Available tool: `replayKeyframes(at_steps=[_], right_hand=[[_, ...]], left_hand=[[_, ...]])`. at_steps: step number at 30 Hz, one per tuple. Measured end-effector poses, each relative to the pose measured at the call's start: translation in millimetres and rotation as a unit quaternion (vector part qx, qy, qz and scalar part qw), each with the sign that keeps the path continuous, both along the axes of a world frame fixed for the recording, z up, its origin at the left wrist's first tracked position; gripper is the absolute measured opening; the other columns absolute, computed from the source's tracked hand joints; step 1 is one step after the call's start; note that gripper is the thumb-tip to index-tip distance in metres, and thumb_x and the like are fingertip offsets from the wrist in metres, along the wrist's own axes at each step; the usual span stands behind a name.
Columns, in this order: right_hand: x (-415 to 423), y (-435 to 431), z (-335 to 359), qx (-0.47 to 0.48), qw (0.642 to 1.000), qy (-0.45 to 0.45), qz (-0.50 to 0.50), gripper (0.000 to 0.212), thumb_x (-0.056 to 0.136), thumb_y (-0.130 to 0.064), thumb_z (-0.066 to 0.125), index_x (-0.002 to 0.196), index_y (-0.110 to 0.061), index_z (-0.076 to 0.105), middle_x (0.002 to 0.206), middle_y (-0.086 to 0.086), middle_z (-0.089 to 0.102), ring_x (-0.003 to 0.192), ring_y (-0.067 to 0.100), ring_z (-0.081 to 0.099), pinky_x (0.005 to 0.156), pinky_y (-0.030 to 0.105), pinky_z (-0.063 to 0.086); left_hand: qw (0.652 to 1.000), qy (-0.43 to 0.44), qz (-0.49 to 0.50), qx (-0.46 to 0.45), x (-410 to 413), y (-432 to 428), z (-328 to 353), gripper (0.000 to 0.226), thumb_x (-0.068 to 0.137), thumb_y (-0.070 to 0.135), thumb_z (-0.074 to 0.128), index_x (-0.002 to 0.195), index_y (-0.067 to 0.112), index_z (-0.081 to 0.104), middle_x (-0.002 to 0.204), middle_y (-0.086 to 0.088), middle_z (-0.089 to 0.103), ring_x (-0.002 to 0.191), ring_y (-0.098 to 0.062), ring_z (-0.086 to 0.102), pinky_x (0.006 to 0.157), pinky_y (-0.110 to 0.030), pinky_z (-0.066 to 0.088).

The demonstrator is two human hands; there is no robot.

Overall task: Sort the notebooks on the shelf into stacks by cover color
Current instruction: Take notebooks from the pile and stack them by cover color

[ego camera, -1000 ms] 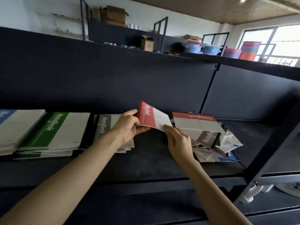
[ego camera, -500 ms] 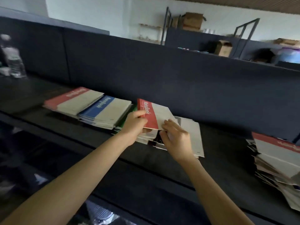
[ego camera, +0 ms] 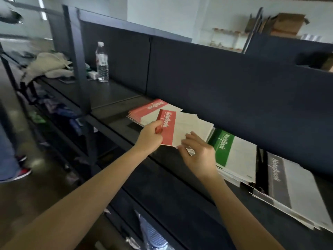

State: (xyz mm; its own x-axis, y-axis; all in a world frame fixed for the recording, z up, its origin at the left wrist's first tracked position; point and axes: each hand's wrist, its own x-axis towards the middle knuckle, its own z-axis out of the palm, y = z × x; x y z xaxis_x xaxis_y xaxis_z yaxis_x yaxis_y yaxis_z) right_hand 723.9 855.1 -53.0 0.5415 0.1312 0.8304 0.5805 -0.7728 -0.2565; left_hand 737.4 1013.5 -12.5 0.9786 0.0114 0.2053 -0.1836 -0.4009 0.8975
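Head, red notebook (ego camera: 168,128), apparently in left grip (ego camera: 150,136)

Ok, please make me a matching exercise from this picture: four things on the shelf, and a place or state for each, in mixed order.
1 lifted red notebook
2 green stack
3 grey stack
4 water bottle

a standing upright, far left
b lying farthest right
c pinched by the left hand
d lying between the lifted red notebook and the grey stack

Pairs: 1-c, 2-d, 3-b, 4-a
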Motion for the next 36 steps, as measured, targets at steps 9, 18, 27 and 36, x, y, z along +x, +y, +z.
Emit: replayKeyframes(at_steps=[9,18,27,36], right_hand=[[63,80,1,-0.023,0.995,0.030,-0.089,0.012,0.072,-0.013,0.066,0.072,-0.002,0.071,0.080,0.014,0.072,0.086,0.036,0.070,0.079,0.044,0.053],[100,104,8,-0.042,0.980,0.094,-0.169,0.024,0.081,-0.020,0.055,0.065,-0.004,0.063,0.062,0.005,0.058,0.061,0.021,0.054,0.051,0.029,0.049],[127,124,18,-0.139,0.890,0.378,-0.214,0.028,0.100,-0.026,0.039,0.106,-0.008,0.059,0.109,0.009,0.057,0.104,0.023,0.052,0.099,0.039,0.039],[127,130,21,-0.112,0.881,0.412,-0.205,0.031,0.100,-0.020,0.038,0.125,-0.014,0.054,0.125,0.007,0.056,0.111,0.023,0.053,0.106,0.043,0.037]], left_hand=[[0.967,-0.080,-0.111,0.216,79,77,-1,0.036,0.098,0.023,0.046,0.130,0.008,0.054,0.135,-0.005,0.051,0.119,-0.019,0.052,0.090,-0.021,0.037],[0.913,-0.098,-0.213,0.333,141,97,1,0.068,0.090,0.050,0.053,0.146,0.018,0.032,0.154,0.001,0.022,0.139,-0.018,0.027,0.112,-0.037,0.030],[0.876,-0.104,-0.250,0.399,183,108,-17,0.064,0.090,0.049,0.052,0.144,0.021,0.034,0.152,-0.003,0.026,0.140,-0.025,0.025,0.112,-0.042,0.031],[0.847,-0.128,-0.191,0.479,181,97,-21,0.049,0.099,0.047,0.029,0.129,0.014,0.050,0.146,-0.006,0.039,0.144,-0.028,0.016,0.114,-0.045,0.018]])
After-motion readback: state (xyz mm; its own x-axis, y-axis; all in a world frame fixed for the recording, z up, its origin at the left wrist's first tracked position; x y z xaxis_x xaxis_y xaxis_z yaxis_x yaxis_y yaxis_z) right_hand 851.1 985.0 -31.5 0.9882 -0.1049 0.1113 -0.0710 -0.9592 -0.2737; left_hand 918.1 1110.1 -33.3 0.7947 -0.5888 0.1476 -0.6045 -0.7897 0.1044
